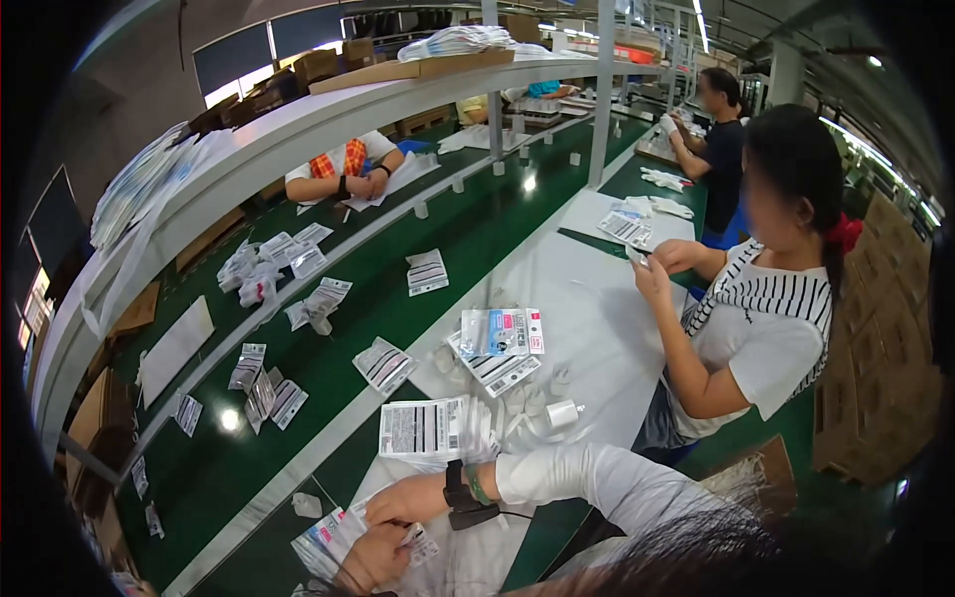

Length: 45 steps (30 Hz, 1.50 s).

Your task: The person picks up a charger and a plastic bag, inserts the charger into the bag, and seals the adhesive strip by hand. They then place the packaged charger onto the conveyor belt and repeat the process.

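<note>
Low in the head view, my left hand [374, 559] and my right hand [410, 497] meet over a flat printed plastic pouch [326, 540], white with blue and pink. Both hands have their fingers bent and closed on it, the right at its upper edge, the left at its lower side. Their fingertips are partly hidden. My right wrist wears a black band [468, 495]. Just beyond it lies a stack of printed pouches [423, 428], back side up. More pouches [500, 333] lie farther off, near several small white plug-like pieces [532, 403].
A green conveyor belt [383, 323] runs along my left, carrying scattered filled pouches [261, 393]. Above it stretches a shelf [269, 124] on metal posts [603, 95]. A co-worker [756, 289] sits at my right, handling a small item. Cartons [875, 338] are stacked behind.
</note>
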### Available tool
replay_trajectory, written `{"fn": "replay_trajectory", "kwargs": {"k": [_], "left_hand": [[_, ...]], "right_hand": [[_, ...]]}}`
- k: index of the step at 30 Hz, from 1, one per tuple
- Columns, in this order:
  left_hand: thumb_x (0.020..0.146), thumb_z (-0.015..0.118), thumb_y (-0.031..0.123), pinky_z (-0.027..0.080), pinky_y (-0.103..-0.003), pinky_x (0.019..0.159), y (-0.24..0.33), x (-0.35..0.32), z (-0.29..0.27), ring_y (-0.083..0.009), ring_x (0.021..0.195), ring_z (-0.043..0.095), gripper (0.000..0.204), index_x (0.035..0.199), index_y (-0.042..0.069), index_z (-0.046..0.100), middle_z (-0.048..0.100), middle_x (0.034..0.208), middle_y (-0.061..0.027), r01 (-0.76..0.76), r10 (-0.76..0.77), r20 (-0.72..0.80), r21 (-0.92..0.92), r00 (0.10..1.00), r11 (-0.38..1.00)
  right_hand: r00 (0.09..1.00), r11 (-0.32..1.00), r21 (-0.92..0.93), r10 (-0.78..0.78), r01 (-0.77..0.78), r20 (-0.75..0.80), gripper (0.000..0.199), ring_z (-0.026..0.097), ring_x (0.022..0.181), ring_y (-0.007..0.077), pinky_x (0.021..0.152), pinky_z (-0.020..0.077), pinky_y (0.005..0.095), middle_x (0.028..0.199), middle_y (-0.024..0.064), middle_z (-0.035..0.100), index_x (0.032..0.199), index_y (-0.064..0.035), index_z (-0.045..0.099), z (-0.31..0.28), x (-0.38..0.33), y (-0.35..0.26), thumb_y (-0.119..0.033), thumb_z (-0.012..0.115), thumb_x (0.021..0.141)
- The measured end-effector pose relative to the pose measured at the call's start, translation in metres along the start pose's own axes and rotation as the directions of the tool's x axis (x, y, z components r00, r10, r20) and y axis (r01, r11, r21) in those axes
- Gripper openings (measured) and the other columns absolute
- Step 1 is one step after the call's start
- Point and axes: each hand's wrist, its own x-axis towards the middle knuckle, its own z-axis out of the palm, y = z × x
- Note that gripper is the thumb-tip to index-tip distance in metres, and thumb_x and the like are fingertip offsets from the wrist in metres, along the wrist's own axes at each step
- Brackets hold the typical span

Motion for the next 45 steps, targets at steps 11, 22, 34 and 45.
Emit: {"fn": "replay_trajectory", "kwargs": {"k": [11,22,34,45], "left_hand": [[0.09,0.064,0.014,0.058,-0.043,0.074,0.114,-0.051,0.039,-0.026,0.091,0.07,0.025,0.114,0.009,0.07,0.072,0.105,-0.0075,0.37,-0.27,-0.355,0.251,0.895,0.895],[0.086,0.06,0.011,0.052,-0.039,0.098,0.106,-0.048,-0.014,-0.0293,0.126,0.057,0.041,0.127,0.005,0.062,0.058,0.135,-0.0102,0.456,-0.445,-0.3,-0.035,0.844,0.889],[0.081,0.063,0.018,0.052,-0.031,0.078,0.081,-0.011,0.006,-0.0187,0.109,0.065,0.031,0.112,0.015,0.066,0.064,0.121,-0.0011,0.463,-0.213,-0.523,0.411,0.825,0.785],[0.083,0.061,0.016,0.047,-0.032,0.08,0.089,-0.02,0.015,-0.0173,0.113,0.063,0.035,0.118,0.013,0.067,0.068,0.123,0.0011,0.593,-0.271,-0.616,0.405,0.74,0.696]], "right_hand": [[0.969,0.983,-0.043,-0.166,0.177,0.183,0.093,0.029,0.148,0.0395,0.124,0.0245,0.0435,0.156,0.0212,0.037,0.145,0.0029,0.044,-0.001,0.007,0.012,-0.05,0.078,0.076],[0.947,0.99,-0.138,0.074,-0.032,0.311,0.126,0.023,0.152,0.0337,0.123,0.0229,0.0412,0.163,0.0175,0.029,0.156,0.0008,0.027,-0.042,0.004,-0.027,-0.065,0.082,0.063],[0.96,0.957,0.085,0.279,-0.278,0.011,0.076,0.064,0.112,0.0331,0.092,0.0528,0.0403,0.126,0.0175,0.06,0.143,-0.0085,0.052,-0.076,0.104,-0.004,-0.047,0.078,0.083],[0.857,0.856,0.166,0.508,-0.49,-0.088,0.048,0.066,0.108,0.0267,0.089,0.0544,0.0365,0.117,0.0154,0.062,0.126,-0.0057,0.055,-0.059,0.089,-0.026,-0.008,0.071,0.081]]}}
